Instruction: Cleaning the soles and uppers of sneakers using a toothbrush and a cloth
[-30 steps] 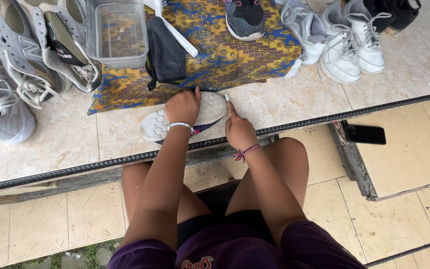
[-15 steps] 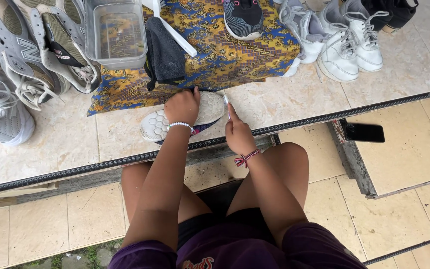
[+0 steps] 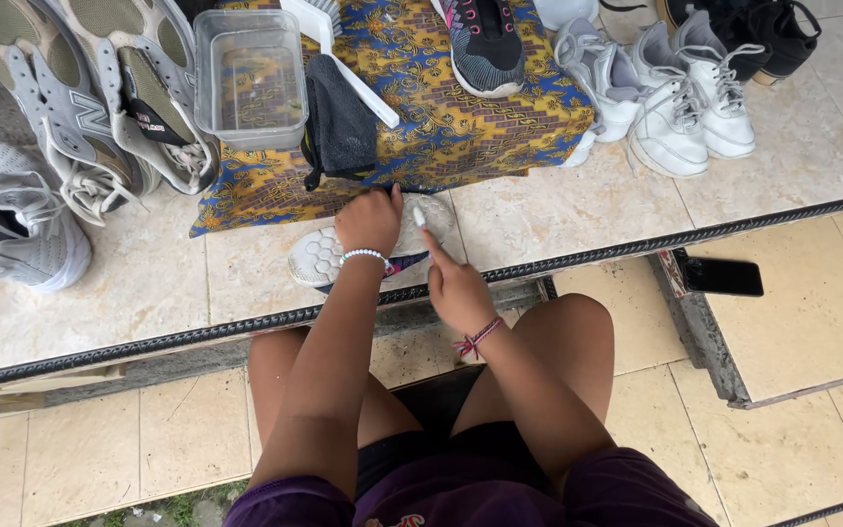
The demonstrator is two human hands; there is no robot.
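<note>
My left hand [image 3: 368,222] lies on top of the white shoe [image 3: 329,256], which rests sole-up on the tabletop [image 3: 558,210] just in front of the patterned cloth [image 3: 441,127]. The fingers of that hand curl down over the far side of the shoe, near the edge of the cloth, clenched on it and holding it in place; a white bead bracelet circles the wrist.

My right hand [image 3: 456,288] sits just beside the shoe on its right. Its fingers [image 3: 428,239] pinch a small white piece [image 3: 419,216], and the tip of that piece meets the sole near the end that lies beside my left fingers. A red cord is tied around that wrist. What the small piece is, I cannot tell.

On the cloth, beyond the shoe, stand a clear plastic tub [image 3: 251,78], a dark mesh bag [image 3: 341,127], a white brush [image 3: 339,49] and 1 dark sneaker [image 3: 485,44]. Left of the cloth lie grey sneakers [image 3: 80,107], soles and insides showing. Right of the cloth sits a cluster of white sneakers [image 3: 675,93]. A black phone [image 3: 722,276] lies on a lower ledge, well apart from the shoe, to its right.
</note>
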